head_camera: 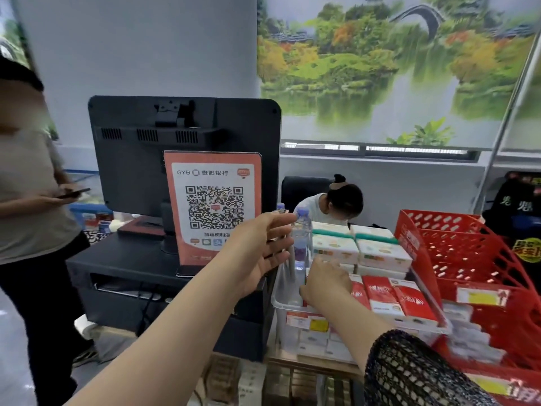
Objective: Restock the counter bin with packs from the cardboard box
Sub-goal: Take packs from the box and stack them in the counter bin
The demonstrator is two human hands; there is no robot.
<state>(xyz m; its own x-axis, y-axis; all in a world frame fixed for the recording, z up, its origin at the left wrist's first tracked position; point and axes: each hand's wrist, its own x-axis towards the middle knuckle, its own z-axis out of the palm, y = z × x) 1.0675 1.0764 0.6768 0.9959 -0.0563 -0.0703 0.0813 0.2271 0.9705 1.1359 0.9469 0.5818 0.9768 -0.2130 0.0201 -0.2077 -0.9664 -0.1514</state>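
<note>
The clear plastic counter bin (288, 313) stands right of the register. It holds red-and-white packs (395, 297) in front, white-and-green packs (360, 247) stacked behind, and water bottles (301, 241) along its left side. My left hand (260, 253) is raised with fingers spread, touching the bottles at the bin's left edge. My right hand (325, 284) reaches down into the bin, fingers over the leftmost red pack; what they hold is hidden. No cardboard box is clearly in view.
A black monitor (184, 153) with an orange QR sign (213, 206) stands left of the bin. Red plastic baskets (468, 259) crowd the right. One person stands at far left with a phone (73, 193); another sits behind the bin.
</note>
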